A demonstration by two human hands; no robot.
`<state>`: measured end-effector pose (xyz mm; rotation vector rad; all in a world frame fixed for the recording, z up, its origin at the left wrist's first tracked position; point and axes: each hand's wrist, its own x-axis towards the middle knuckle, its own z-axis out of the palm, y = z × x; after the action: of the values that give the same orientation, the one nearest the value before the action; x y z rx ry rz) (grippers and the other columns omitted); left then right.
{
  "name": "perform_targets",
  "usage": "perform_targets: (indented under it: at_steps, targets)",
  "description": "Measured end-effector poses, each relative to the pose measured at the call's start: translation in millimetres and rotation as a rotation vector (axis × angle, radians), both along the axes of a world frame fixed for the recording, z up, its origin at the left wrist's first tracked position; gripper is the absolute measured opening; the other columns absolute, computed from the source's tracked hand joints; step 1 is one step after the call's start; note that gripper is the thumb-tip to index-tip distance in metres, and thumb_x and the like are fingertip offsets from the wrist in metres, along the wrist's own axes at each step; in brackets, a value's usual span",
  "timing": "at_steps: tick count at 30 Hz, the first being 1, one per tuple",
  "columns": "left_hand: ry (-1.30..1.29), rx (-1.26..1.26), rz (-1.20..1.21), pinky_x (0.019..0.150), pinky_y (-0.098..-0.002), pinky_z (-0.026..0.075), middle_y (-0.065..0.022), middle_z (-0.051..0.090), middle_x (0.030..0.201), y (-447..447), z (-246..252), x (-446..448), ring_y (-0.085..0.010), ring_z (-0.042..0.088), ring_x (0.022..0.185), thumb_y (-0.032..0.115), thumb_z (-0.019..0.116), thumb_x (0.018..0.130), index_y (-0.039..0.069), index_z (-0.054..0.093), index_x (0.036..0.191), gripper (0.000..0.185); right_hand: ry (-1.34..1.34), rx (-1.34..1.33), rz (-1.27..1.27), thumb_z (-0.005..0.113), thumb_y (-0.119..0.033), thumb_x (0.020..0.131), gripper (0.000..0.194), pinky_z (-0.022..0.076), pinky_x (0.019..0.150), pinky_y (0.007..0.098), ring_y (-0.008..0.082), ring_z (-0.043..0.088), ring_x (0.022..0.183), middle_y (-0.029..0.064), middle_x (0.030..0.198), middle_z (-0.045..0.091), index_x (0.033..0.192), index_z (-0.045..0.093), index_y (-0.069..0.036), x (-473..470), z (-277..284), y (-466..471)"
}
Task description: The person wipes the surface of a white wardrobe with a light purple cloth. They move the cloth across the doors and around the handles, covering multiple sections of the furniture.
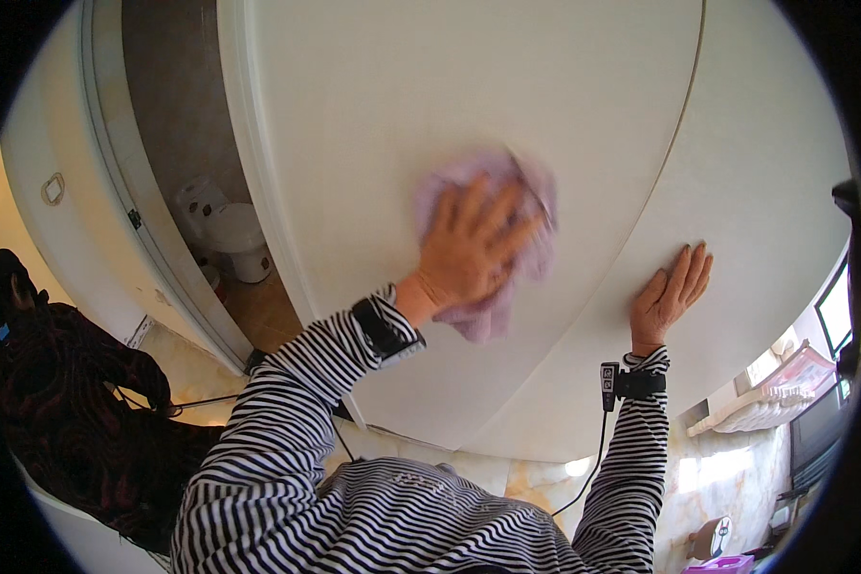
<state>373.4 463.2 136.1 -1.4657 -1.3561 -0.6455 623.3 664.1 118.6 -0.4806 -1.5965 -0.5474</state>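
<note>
My left hand (466, 247) is spread over a pale purple cloth (484, 324) and presses it against a white wall (373, 115). Motion blurs both the hand and the cloth, and the fingertips are hard to make out. A thin dark line crosses the cloth's right side; I cannot tell what it is. Farther right, my right hand (671, 294) rests on the same white surface with nothing in it, beyond a long curved seam (678, 129). Black straps with small devices circle both wrists over striped sleeves.
At the left, a doorway frame (240, 107) opens onto a room with a white toilet (233, 233). A person in dark patterned clothing (72, 402) is close on my left. Black cables hang by my arms. A purple container (721, 565) and a cat-decorated object (710, 538) stand lower right.
</note>
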Motion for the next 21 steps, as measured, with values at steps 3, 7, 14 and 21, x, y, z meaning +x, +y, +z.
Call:
perform_targets:
  at_steps: [3, 7, 14, 21]
  targets:
    - [0.090, -0.095, -0.041, 0.101, -0.0618, 0.026, -0.0145, 0.039, 0.147, 1, -18, -6, -0.0460, 0.033, 0.131, 0.045, 0.061, 0.075, 0.028, 0.054, 0.131, 0.059, -0.024, -0.015, -0.022, 0.043, -0.014, 0.095, 0.043, 0.0198, 0.112, 0.0542, 0.0410, 0.027, 0.139, 0.0202, 0.147, 0.037, 0.136, 0.045, 0.001, -1, -1, 3]
    - [0.028, 0.007, -0.061, 0.106, -0.0633, 0.018, -0.0160, 0.031, 0.152, -21, 23, -63, -0.0473, 0.025, 0.137, 0.063, 0.050, 0.082, 0.024, 0.049, 0.138, 0.068, -0.037, -0.023, -0.017, 0.043, -0.014, 0.095, 0.043, 0.0195, 0.112, 0.0542, 0.0412, 0.028, 0.138, 0.0202, 0.147, 0.038, 0.134, 0.047, 0.002, -1, 0, 5]
    - [0.146, 0.498, 0.138, 0.109, -0.0544, 0.021, -0.0199, 0.039, 0.144, -49, 156, -155, -0.0441, 0.033, 0.132, 0.050, 0.056, 0.087, 0.013, 0.041, 0.143, 0.068, 0.013, -0.006, 0.020, 0.043, -0.011, 0.093, 0.044, 0.0154, 0.113, 0.0541, 0.0406, 0.029, 0.139, 0.0204, 0.146, 0.039, 0.136, 0.046, 0.000, -3, -2, 7]
    - [0.034, 0.585, 0.104, 0.103, -0.0608, 0.023, -0.0161, 0.040, 0.144, -7, 161, -113, -0.0487, 0.030, 0.131, 0.053, 0.060, 0.081, 0.019, 0.045, 0.139, 0.069, 0.057, -0.037, 0.023, 0.045, -0.009, 0.092, 0.043, 0.0152, 0.114, 0.0522, 0.0364, 0.028, 0.140, 0.0156, 0.146, 0.041, 0.134, 0.049, -0.002, -8, -4, 9]
